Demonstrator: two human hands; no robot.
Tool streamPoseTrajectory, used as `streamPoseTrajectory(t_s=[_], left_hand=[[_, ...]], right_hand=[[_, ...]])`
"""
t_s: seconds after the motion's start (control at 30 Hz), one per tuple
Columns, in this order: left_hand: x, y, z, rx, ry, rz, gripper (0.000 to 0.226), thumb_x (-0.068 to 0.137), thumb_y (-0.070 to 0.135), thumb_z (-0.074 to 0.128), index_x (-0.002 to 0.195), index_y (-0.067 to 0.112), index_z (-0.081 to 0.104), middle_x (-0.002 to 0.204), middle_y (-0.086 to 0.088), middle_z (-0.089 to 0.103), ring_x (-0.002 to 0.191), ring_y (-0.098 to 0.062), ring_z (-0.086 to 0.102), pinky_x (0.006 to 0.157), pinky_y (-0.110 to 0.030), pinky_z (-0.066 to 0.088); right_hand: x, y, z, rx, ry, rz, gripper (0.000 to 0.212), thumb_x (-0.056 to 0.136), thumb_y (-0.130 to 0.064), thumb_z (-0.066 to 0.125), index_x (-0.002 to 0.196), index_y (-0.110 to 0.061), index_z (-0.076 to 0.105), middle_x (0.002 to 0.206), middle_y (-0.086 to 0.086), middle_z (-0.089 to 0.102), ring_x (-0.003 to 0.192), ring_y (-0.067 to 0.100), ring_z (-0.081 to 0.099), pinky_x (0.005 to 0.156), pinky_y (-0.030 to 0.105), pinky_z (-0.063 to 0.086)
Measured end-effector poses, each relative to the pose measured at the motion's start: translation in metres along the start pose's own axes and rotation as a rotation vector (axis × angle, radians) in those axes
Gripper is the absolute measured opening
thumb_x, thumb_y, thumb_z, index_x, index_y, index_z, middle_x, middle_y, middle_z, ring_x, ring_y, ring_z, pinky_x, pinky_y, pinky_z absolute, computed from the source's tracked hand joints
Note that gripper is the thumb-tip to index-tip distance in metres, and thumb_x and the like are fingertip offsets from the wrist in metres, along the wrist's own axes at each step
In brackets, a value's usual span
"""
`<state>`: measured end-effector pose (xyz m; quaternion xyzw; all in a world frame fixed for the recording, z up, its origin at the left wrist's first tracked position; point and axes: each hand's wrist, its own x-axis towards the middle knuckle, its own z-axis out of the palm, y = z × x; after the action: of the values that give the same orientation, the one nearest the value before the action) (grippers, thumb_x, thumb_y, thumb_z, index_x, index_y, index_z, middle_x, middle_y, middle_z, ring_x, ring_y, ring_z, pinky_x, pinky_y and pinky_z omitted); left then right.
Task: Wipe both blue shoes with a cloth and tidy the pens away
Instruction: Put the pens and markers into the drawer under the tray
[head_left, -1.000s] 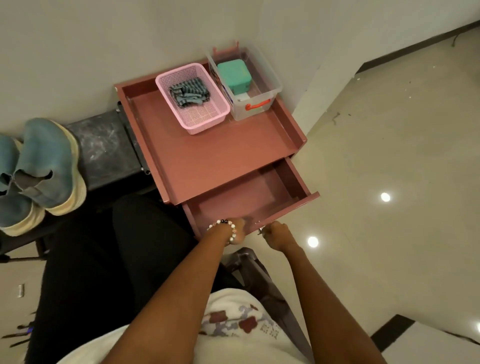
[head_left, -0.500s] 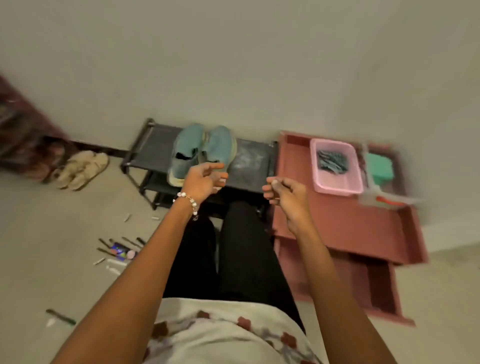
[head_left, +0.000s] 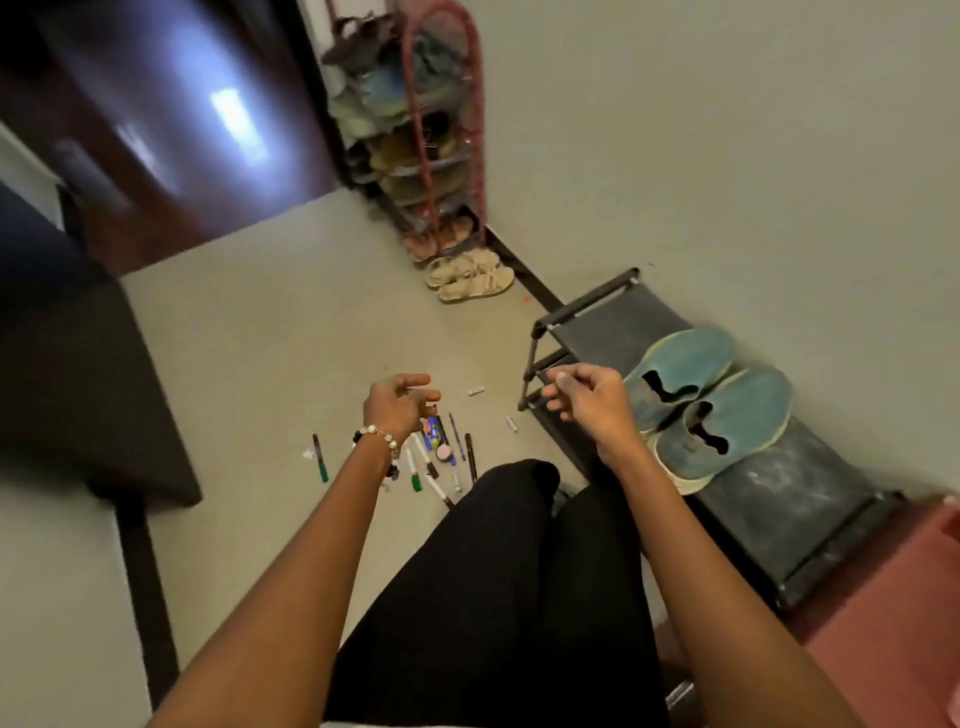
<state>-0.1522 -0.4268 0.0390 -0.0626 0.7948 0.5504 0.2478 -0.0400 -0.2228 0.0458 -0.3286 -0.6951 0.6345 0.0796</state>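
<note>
We stand in a corner of a room with a pale floor (head_left: 270, 322) and a plain wall, a dark door at the far left and a tall shoe rack (head_left: 415, 145) full of footwear beside it. Near the wall a pair of beige sandals (head_left: 470, 275) lies on the floor.

The step in hand, as we judge it, is the tidying of the pens. The pens (head_left: 441, 457) lie scattered on the floor in a loose heap, in front of our knees, with one green-tipped marker (head_left: 319, 457) a little apart to the left and two small caps further right. Our left hand (head_left: 397, 402) hovers above the heap with fingers loosely curled and holds nothing. Our right hand (head_left: 587, 397) hangs near the end of the low black bench (head_left: 779, 499), fingers also relaxed and half bent, with nothing in them that we can see.

The two blue shoes (head_left: 711, 400) rest side by side on the bench, touching each other – no cloth is in this view, so we cannot tell whether they are wiped.

The next move calls for bending down and gathering several thin pens at once; they roll easily, so a scooping grip would be safer than pinching each one.

As for containers – none for the pens is visible here. Only an edge of reddish furniture (head_left: 893, 613) shows at the lower right.
</note>
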Motion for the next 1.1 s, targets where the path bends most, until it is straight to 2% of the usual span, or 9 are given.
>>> streamPoseTrajectory(t_s=[0.17,0.3,0.43,0.5,0.63,0.8,0.87,0.97,1.1], left_hand=[[0.024,-0.042,-0.027,-0.033,0.075,-0.103,0.021,0.091,0.001,0.053,0.105,0.012,0.065,0.092,-0.009,0.072,0.071,-0.02,0.064,0.071,-0.033,0.052],[0.059,-0.081,-0.03,-0.026,0.08,-0.203,0.022,0.092,-0.001,0.05,0.102,0.011,0.065,0.091,-0.01,0.072,0.067,-0.021,0.063,0.062,-0.03,0.048],[0.101,-0.11,-0.008,0.004,0.06,-0.273,0.025,0.093,-0.002,0.046,0.105,0.009,0.065,0.09,-0.01,0.073,0.066,-0.02,0.063,0.06,-0.029,0.049],[0.125,-0.129,0.01,0.016,0.061,-0.295,0.025,0.094,-0.001,0.047,0.104,0.01,0.066,0.088,-0.009,0.073,0.069,-0.02,0.066,0.061,-0.029,0.05],[0.169,-0.182,0.048,0.046,0.056,-0.366,0.022,0.094,0.002,0.049,0.102,0.012,0.067,0.086,-0.007,0.073,0.071,-0.019,0.067,0.063,-0.029,0.05],[0.215,-0.255,0.086,0.091,0.094,-0.436,0.019,0.092,0.0,0.051,0.098,0.008,0.067,0.088,-0.011,0.073,0.065,-0.017,0.065,0.056,-0.023,0.049],[0.231,-0.28,0.097,0.116,0.113,-0.466,0.018,0.092,-0.001,0.051,0.099,0.006,0.066,0.089,-0.013,0.072,0.065,-0.015,0.064,0.051,-0.016,0.047],[0.251,-0.308,0.109,0.146,0.136,-0.475,0.017,0.092,-0.002,0.051,0.098,0.005,0.066,0.089,-0.014,0.071,0.066,-0.016,0.063,0.046,-0.011,0.046],[0.265,-0.327,0.115,0.15,0.136,-0.475,0.016,0.089,-0.001,0.055,0.092,0.009,0.066,0.088,-0.013,0.072,0.067,-0.02,0.065,0.055,-0.02,0.048]], right_hand=[[0.039,0.023,0.049,-0.133,-0.143,0.071,0.016,0.095,-0.014,0.051,0.096,-0.013,0.067,0.081,0.006,0.071,0.064,0.012,0.061,0.058,0.025,0.047],[0.066,0.061,0.073,-0.256,-0.196,0.177,0.016,0.095,-0.015,0.052,0.1,-0.012,0.067,0.083,0.004,0.071,0.066,0.011,0.062,0.059,0.023,0.048],[0.106,0.106,0.081,-0.358,-0.214,0.248,0.013,0.094,-0.011,0.055,0.098,-0.011,0.067,0.082,0.003,0.07,0.065,0.01,0.062,0.056,0.017,0.048],[0.133,0.137,0.088,-0.401,-0.257,0.274,0.012,0.092,-0.008,0.057,0.099,-0.008,0.067,0.083,0.005,0.07,0.066,0.009,0.063,0.053,0.013,0.045],[0.184,0.219,0.109,-0.513,-0.394,0.335,0.012,0.086,-0.01,0.065,0.098,-0.01,0.069,0.084,0.006,0.071,0.072,0.015,0.067,0.068,0.028,0.056],[0.231,0.32,0.145,-0.639,-0.498,0.36,0.016,0.084,-0.015,0.069,0.098,-0.008,0.068,0.096,0.01,0.07,0.084,0.018,0.064,0.076,0.025,0.049],[0.245,0.355,0.163,-0.719,-0.518,0.339,0.019,0.085,-0.019,0.068,0.099,-0.006,0.067,0.102,0.011,0.067,0.093,0.022,0.062,0.079,0.027,0.048],[0.258,0.391,0.192,-0.831,-0.523,0.313,0.023,0.086,-0.025,0.065,0.091,-0.003,0.059,0.096,0.013,0.062,0.082,0.023,0.058,0.066,0.028,0.044],[0.263,0.416,0.216,-0.933,-0.456,0.281,0.032,0.086,-0.025,0.067,0.104,-0.001,0.057,0.107,0.015,0.063,0.096,0.029,0.062,0.073,0.031,0.047]])
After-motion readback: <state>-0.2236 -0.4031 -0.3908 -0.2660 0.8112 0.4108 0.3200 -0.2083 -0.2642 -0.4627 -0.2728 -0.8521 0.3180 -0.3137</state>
